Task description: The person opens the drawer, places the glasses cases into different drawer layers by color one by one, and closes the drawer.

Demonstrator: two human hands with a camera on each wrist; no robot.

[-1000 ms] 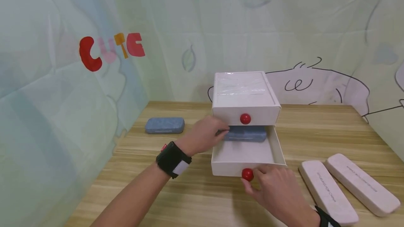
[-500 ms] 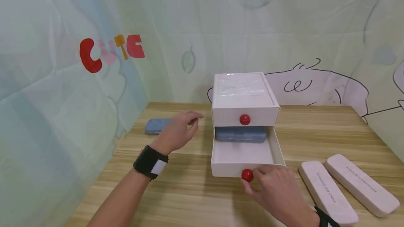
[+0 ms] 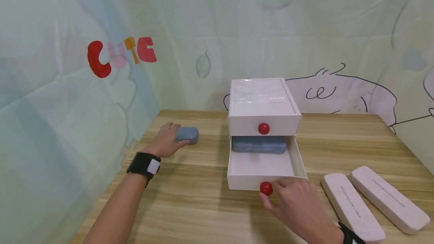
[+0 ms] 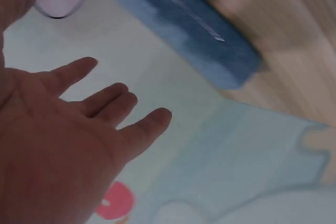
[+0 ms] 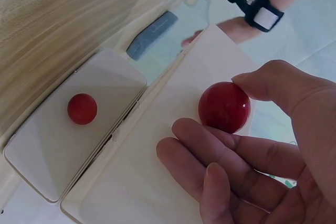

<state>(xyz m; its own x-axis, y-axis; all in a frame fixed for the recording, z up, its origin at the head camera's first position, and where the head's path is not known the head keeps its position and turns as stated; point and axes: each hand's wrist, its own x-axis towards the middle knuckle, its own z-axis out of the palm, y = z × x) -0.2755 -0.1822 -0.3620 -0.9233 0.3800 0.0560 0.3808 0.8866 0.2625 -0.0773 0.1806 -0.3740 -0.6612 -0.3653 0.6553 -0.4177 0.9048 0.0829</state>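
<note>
A white two-drawer box [image 3: 262,99] stands mid-table with its lower drawer [image 3: 237,178] pulled out. One blue case [image 3: 259,144] lies at the back of that drawer. My right hand [image 3: 272,191] pinches the drawer's red knob [image 3: 266,188]; the right wrist view shows the thumb [image 5: 273,85] and fingers around the knob [image 5: 224,107]. My left hand [image 3: 169,135] is out at the left, over the near end of a second blue case [image 3: 187,134] on the table. In the left wrist view its fingers [image 4: 110,98] are straight and spread, just short of the case [image 4: 184,30].
The upper drawer is closed, with its own red knob [image 3: 263,128]. Two long white cases [image 3: 350,206] [image 3: 388,199] lie side by side at the table's right front. Fabric walls close in the wooden table [image 3: 203,206] at the left and back.
My left hand has let go of the blue case in the drawer and swung left to the other blue case on the table. The right hand has stayed on the knob.
</note>
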